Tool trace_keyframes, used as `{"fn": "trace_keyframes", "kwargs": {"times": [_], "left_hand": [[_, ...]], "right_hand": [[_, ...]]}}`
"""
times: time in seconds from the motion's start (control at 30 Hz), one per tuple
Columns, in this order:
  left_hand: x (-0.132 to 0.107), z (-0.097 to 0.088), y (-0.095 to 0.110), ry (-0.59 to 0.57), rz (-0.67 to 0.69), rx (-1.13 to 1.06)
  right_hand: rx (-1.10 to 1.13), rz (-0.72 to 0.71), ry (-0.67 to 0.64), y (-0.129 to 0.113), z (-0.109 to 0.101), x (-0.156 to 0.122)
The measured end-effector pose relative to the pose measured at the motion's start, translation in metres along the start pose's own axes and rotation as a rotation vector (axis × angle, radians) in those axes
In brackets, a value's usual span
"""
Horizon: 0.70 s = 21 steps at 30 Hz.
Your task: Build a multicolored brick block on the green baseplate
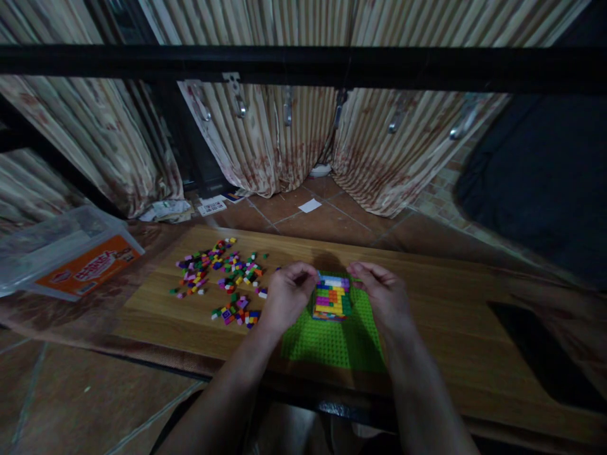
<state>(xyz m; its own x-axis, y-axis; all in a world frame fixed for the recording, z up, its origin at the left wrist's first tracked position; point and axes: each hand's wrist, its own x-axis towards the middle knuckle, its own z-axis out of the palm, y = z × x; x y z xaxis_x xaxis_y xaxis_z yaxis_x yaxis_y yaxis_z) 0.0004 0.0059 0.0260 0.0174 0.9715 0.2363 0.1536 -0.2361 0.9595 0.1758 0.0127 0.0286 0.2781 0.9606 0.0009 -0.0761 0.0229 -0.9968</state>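
Note:
A green studded baseplate (332,341) lies on a wooden board (450,316). On its far part stands a small wall of coloured bricks (331,297), yellow, orange, green, purple and white. My left hand (287,297) is curled with fingertips pinched at the wall's top left corner. My right hand (384,294) is curled too, fingertips at the wall's top right corner. What the fingertips grip beyond the wall's edge is too small to see.
Several loose coloured bricks (222,278) are scattered on the board to the left. A clear plastic box with an orange label (76,256) sits at far left. A dark flat object (545,354) lies at right. Curtains hang behind, over a tiled floor.

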Motion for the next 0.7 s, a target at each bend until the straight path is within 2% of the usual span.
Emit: {"fn": "trace_keyframes", "kwargs": {"times": [0.13, 0.3, 0.5, 0.7], "left_hand": [[0.000, 0.002, 0.000, -0.005, 0.086, 0.122], [-0.002, 0.004, -0.001, -0.001, 0.140, 0.160], [-0.006, 0.007, -0.003, 0.023, 0.218, 0.286], [-0.009, 0.002, -0.002, 0.021, 0.360, 0.482]], "right_hand": [[0.005, 0.007, 0.010, -0.002, -0.002, 0.001], [-0.005, 0.007, 0.009, -0.003, -0.004, 0.000], [-0.022, 0.016, -0.076, 0.004, -0.001, -0.002], [-0.115, -0.006, -0.137, 0.009, 0.001, -0.001]]}}
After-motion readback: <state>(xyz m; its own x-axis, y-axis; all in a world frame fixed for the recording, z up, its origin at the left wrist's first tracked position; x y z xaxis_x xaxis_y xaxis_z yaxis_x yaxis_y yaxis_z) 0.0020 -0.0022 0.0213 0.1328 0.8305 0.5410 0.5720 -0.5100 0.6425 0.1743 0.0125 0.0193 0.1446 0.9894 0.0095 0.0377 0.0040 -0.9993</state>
